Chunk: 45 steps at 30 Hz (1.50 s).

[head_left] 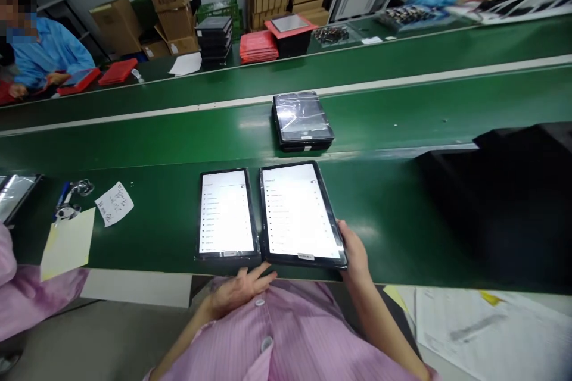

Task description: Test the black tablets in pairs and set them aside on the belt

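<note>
Two tablets with lit white list screens are side by side at the near edge of the green bench. My right hand (356, 253) grips the lower right edge of the right tablet (297, 211), which is tilted slightly, its fingers partly hidden beneath. The left tablet (227, 213) lies on the bench surface. Just below the two tablets, my left hand (245, 287) rests at the bench edge with its fingers spread, holding nothing. Beyond them, a stack of film-wrapped tablets (304, 119) sits on the belt.
A black cover (504, 208) fills the right side. Leftward are a yellow sheet (68, 244), a handwritten note (115, 203) and a coiled cable (71, 205). A pink sleeve (40, 297) is at lower left. Two people in blue work across the bench (179, 92).
</note>
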### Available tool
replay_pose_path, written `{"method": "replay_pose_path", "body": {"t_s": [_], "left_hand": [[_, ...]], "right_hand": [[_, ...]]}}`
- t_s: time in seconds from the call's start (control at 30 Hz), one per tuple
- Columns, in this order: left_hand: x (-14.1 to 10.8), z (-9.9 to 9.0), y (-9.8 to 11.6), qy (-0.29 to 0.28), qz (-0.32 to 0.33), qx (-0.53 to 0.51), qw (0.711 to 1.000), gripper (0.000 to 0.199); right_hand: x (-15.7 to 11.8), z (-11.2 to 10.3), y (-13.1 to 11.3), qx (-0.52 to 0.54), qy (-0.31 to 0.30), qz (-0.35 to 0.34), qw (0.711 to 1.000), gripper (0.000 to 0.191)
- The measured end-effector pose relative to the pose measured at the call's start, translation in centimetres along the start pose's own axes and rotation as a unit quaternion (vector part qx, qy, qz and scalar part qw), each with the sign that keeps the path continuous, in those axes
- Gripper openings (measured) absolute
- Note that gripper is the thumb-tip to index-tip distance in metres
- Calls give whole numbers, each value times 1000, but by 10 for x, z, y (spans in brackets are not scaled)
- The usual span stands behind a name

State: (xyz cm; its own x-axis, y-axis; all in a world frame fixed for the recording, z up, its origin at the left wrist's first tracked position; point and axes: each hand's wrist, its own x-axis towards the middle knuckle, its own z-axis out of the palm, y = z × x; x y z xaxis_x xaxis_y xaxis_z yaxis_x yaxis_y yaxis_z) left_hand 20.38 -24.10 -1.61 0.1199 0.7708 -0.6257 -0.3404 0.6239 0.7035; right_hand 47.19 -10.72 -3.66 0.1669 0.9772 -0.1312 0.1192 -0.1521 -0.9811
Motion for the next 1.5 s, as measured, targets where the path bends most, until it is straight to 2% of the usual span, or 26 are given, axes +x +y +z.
{"method": "replay_pose_path", "body": {"t_s": [0.03, 0.1, 0.2, 0.23, 0.27, 0.3, 0.33, 0.37, 0.4, 0.43, 0.47, 0.5, 0.53, 0.57, 0.67, 0.73, 0.83, 0.87, 0.93, 1.03, 1.1, 1.17, 1.27, 1.33, 1.5], "left_hand": [[-5, -2, 2, -16, -10, 17, 1000, 45], [-16, -10, 13, -97, -21, 77, 992, 48], [-33, -29, 38, -188, 9, 207, 960, 55], [-38, -36, 47, -194, 30, 235, 952, 57], [-42, -43, 54, -175, 56, 256, 949, 58], [-44, -49, 60, -134, 92, 285, 945, 59], [-44, -55, 65, -66, 141, 327, 932, 59], [-43, -59, 69, 26, 201, 381, 902, 58], [-39, -63, 71, 129, 262, 438, 850, 58], [-34, -65, 71, 224, 313, 489, 783, 58], [-28, -67, 71, 295, 350, 530, 713, 59], [-22, -68, 70, 338, 372, 563, 656, 60], [-16, -69, 68, 352, 381, 588, 620, 62], [-11, -69, 65, 349, 379, 607, 605, 63], [-7, -71, 58, 322, 363, 629, 607, 70], [-10, -72, 54, 297, 368, 640, 606, 74], [-17, -75, 51, 240, 408, 648, 597, 76], [-18, -77, 51, 238, 426, 640, 594, 77], [-16, -82, 51, 272, 459, 603, 593, 79], [-7, -91, 52, 317, 464, 540, 626, 83], [-1, -96, 52, 322, 437, 524, 656, 89], [2, -98, 52, 323, 411, 527, 671, 94], [3, -97, 53, 332, 391, 533, 673, 100], [2, -96, 53, 334, 374, 544, 672, 102], [2, -97, 53, 268, 350, 585, 681, 107]], "right_hand": [[1, -10, -3, -47, -4, -16, 999, 69], [6, -30, -10, -175, 5, -71, 982, 75], [17, -49, -28, -339, 86, -172, 921, 71], [19, -50, -35, -362, 96, -205, 904, 69], [20, -47, -43, -374, 79, -243, 891, 66], [19, -39, -50, -385, 35, -287, 876, 62], [16, -29, -57, -402, -25, -332, 853, 57], [12, -15, -63, -424, -90, -374, 820, 50], [7, -1, -68, -447, -144, -408, 783, 43], [1, 13, -71, -463, -184, -432, 752, 40], [-4, 25, -72, -471, -208, -447, 731, 41], [-8, 34, -73, -474, -220, -454, 722, 45], [-12, 40, -71, -473, -226, -456, 720, 48], [-14, 43, -69, -471, -228, -452, 722, 49], [-11, 31, -61, -468, -228, -432, 737, 37], [-6, 13, -56, -462, -193, -424, 755, 35], [0, -14, -53, -427, -101, -420, 795, 49], [1, -20, -53, -411, -79, -420, 806, 54], [0, -26, -53, -386, -61, -423, 818, 58], [-3, -19, -54, -390, -82, -422, 814, 57], [-6, -9, -54, -408, -112, -417, 804, 54], [-8, 3, -54, -431, -144, -416, 788, 49], [-10, 15, -54, -462, -168, -415, 766, 42], [-10, 19, -53, -472, -171, -410, 761, 41], [-10, 24, -53, -479, -156, -393, 769, 41]]}}
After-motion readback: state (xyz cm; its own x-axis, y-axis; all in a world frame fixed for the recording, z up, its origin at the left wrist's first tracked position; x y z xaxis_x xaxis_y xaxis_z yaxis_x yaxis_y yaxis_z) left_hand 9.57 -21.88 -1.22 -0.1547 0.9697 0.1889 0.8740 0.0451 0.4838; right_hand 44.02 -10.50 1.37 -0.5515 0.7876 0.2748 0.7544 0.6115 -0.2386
